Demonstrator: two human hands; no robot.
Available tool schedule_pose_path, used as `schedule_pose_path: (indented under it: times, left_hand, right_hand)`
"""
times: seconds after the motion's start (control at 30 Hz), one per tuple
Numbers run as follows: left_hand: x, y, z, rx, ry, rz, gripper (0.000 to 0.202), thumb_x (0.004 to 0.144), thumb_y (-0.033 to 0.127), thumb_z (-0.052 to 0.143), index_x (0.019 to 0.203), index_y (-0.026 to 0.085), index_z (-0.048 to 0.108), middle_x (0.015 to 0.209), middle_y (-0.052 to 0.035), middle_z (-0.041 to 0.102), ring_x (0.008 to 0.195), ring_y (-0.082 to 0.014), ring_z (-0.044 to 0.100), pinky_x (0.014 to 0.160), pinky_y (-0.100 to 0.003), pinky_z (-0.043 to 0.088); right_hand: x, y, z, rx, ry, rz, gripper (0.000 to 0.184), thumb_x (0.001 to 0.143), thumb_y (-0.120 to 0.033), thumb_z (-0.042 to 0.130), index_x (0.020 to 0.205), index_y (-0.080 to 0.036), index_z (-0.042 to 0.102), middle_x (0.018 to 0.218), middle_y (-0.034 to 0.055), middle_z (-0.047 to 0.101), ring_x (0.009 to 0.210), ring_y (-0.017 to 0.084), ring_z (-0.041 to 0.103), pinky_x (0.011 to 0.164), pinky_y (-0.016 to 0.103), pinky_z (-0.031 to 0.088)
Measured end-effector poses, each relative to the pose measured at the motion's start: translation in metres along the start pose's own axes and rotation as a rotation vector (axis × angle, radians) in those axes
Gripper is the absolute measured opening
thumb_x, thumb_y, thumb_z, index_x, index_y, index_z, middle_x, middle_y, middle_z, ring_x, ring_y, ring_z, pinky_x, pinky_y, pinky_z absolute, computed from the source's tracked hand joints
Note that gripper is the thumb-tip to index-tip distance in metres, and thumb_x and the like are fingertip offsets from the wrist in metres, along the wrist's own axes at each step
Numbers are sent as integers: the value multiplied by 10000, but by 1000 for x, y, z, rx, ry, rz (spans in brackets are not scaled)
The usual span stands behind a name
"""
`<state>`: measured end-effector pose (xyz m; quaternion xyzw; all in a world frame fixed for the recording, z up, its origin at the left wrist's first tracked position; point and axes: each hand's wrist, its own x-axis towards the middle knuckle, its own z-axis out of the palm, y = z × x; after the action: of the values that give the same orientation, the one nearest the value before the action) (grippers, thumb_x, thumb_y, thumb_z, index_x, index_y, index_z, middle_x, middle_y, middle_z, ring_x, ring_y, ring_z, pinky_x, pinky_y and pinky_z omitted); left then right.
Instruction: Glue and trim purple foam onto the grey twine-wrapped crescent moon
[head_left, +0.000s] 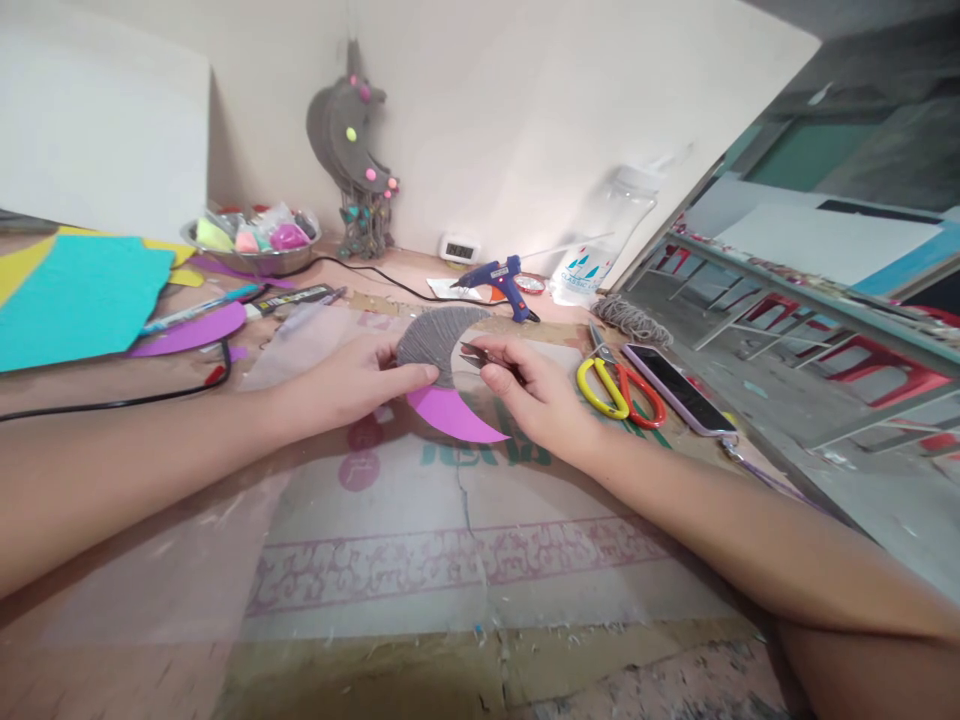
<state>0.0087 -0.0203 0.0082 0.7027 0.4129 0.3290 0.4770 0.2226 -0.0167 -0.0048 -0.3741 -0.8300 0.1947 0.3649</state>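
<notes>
My left hand [360, 380] grips a crescent moon cutout [431, 345], thumb on its face and fingers behind. Grey yarn is wound over its upper part, while the lower tip [457, 415] is bare purple. My right hand [536, 395] is closed on dark tweezers [487, 358], whose two points face the inner curve of the crescent. Past the hands lies a blue glue gun [499, 280] with a clear stick in its back. Scissors [619, 390] with one yellow and one red handle rest right of my right hand, near a skein of grey yarn [634, 320].
A finished grey moon hanging [349, 140] is against the wall. A metal bowl [255, 260] of colourful clay, a small clock [459, 248] and a plastic bottle [604, 240] stand behind. Turquoise sheet [82, 295] and black cable [112, 408] lie left; a phone [679, 388] lies right by the table edge.
</notes>
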Motion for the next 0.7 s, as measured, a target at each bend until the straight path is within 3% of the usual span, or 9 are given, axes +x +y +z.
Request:
schedule_pose_path:
  times: [0.37,0.7]
  left_hand:
    - [-1,2,0,-42,31,-33,106,759,270,552,696,185,546,477,46,478,392,-83,456,329,-175,352]
    - [-2,0,-2,-100,4,-39,71,778,255,534,761,188,521,509,59,467,405,-71,458,329,-153,368]
  right_hand:
    - [-2,-1,-8,-420,-91,-294,276,917,-307,404,1042,-147,590,800,62,609,718,159,526,682,290,401]
    - [-3,0,-6,-475,-78,-296,263,915,-303,415,1020,-140,593,782,59,604,730,159,530,692,281,397]
